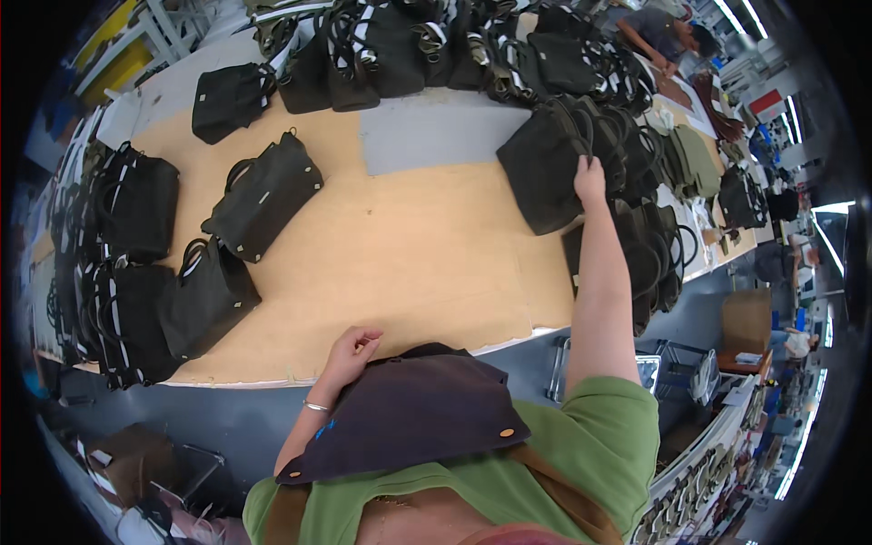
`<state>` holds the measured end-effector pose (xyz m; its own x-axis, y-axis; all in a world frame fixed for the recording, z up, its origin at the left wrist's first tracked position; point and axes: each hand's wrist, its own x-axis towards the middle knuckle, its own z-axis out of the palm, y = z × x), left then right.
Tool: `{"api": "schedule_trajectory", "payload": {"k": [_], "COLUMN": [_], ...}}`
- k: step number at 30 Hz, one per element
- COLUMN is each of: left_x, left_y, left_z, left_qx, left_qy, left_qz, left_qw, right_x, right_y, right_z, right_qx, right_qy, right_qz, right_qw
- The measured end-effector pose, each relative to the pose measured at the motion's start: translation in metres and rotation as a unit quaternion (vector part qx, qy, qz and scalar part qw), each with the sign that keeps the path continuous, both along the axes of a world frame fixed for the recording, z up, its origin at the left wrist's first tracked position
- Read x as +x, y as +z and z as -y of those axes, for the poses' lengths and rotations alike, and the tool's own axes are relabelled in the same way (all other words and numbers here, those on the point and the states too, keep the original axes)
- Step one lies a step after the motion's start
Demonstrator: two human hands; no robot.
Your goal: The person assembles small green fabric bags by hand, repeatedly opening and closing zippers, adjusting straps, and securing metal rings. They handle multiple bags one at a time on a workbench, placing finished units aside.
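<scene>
My right hand (590,178) reaches far to the right, its fingers closed at the handle of a black handbag (541,173). That bag leans at the front of a row of similar dark bags. Close to the near table edge, beside my dark apron (409,418), my left hand (352,352) has its fingers loosely curled, with nothing visible in them. On the left half of the table, one black handbag (265,198) lies tilted with its handles toward the far left. Another black handbag (209,300) rests just nearer, against a stack.
The table (409,263) has a tan board surface with a grey sheet (436,132) on it. Packed dark bags (136,204) line the left end, and more bags (391,50) fill the far side. A co-worker (668,41) leans over the table at the far right. Metal-framed stools (677,363) stand below right.
</scene>
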<state>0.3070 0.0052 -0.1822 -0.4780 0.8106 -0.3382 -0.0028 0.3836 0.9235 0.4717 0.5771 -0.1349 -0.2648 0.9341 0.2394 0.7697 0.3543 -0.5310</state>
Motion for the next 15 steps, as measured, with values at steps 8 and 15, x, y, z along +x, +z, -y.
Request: {"api": "schedule_trajectory", "payload": {"k": [8,15], "left_x": [-0.099,-0.226], "left_y": [0.035,0.031], "left_z": [-0.047,-0.088], "left_qx": [-0.041,-0.166], "left_qy": [0.081,0.164], "left_qz": [-0.402,-0.637], "left_qw": [0.911,0.735], "right_x": [0.005,-0.042], "right_y": [-0.012,0.058], "right_z": [-0.044,0.032], "right_qx": [0.002,0.245], "right_qy": [-0.021,-0.055], "right_qz": [-0.123,-0.135], "right_qw": [0.992,0.959]}}
